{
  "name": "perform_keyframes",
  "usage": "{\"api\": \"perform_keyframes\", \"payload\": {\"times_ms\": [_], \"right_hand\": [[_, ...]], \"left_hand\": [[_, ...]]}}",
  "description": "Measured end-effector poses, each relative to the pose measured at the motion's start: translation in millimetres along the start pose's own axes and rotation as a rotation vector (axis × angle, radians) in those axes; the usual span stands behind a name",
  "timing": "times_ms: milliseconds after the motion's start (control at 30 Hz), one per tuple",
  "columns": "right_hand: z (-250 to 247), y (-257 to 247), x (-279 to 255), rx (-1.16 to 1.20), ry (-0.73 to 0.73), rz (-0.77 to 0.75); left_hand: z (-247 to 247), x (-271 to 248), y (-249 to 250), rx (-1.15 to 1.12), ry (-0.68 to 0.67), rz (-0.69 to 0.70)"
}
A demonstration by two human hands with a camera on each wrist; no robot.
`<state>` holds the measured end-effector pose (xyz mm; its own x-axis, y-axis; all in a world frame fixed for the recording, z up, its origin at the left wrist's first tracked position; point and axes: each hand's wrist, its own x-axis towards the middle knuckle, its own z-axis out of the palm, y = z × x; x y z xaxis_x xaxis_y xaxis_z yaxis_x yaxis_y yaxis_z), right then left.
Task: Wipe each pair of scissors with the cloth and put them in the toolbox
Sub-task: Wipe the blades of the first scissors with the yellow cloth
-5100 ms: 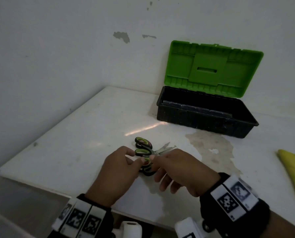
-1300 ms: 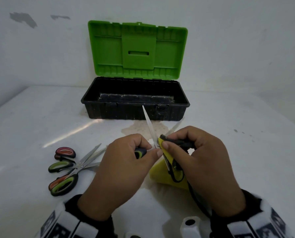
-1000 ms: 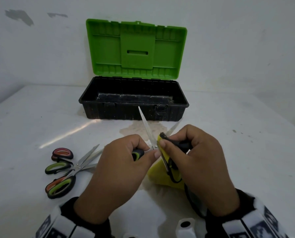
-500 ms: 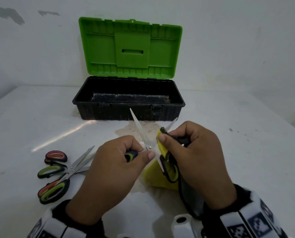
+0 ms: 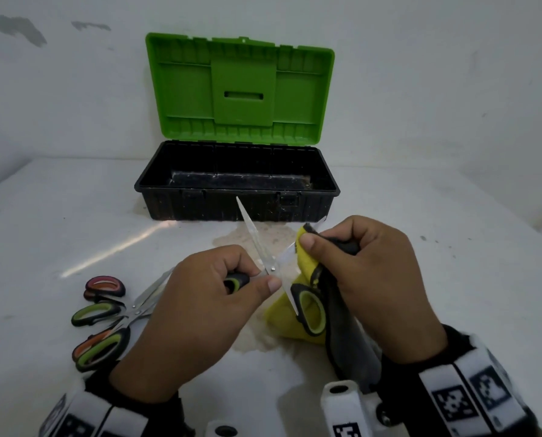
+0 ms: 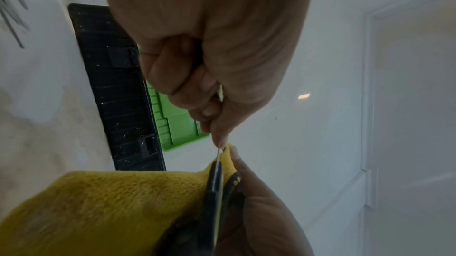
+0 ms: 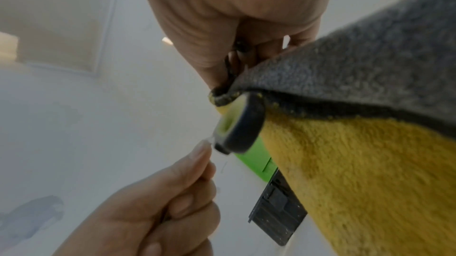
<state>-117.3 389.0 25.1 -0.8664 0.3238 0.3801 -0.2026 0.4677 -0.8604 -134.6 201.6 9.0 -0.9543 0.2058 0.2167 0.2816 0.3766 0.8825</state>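
A pair of scissors (image 5: 265, 257) with black-and-green handles stands spread open above the table. My left hand (image 5: 200, 307) grips one handle, thumb near the pivot. My right hand (image 5: 370, 272) pinches a yellow and grey cloth (image 5: 307, 263) round the right-hand blade; the cloth (image 6: 103, 201) hangs down to the table. In the right wrist view the free handle loop (image 7: 237, 129) sits against the cloth (image 7: 357, 162). The toolbox (image 5: 238, 209), black with a green lid raised, stands behind the hands, and no scissors show in the part of its inside that I can see.
Two more pairs of scissors (image 5: 105, 316) with green and orange handles lie crossed at the left front of the white table (image 5: 42, 231). A brownish stain (image 5: 273, 234) marks the table before the toolbox. A white wall rises close behind.
Since 5 s ago one pair has left the pile and the cloth has come from the right. In the last second the cloth-wrapped fingers have slid up the right blade toward its tip.
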Motion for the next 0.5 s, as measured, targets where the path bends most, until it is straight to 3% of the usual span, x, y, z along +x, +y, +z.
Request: {"api": "perform_keyframes", "payload": {"times_ms": [233,500], "right_hand": [[1.9,-2.9,-4.8,0.008,-0.054,0.012],[-6.6,3.8,12.4,0.095,0.036,0.057]], "left_hand": [[-1.7,-0.4,0.3,-0.014,0.002,0.01],[-5.4,-1.1,5.8,0.009,-0.022,0.018]]}}
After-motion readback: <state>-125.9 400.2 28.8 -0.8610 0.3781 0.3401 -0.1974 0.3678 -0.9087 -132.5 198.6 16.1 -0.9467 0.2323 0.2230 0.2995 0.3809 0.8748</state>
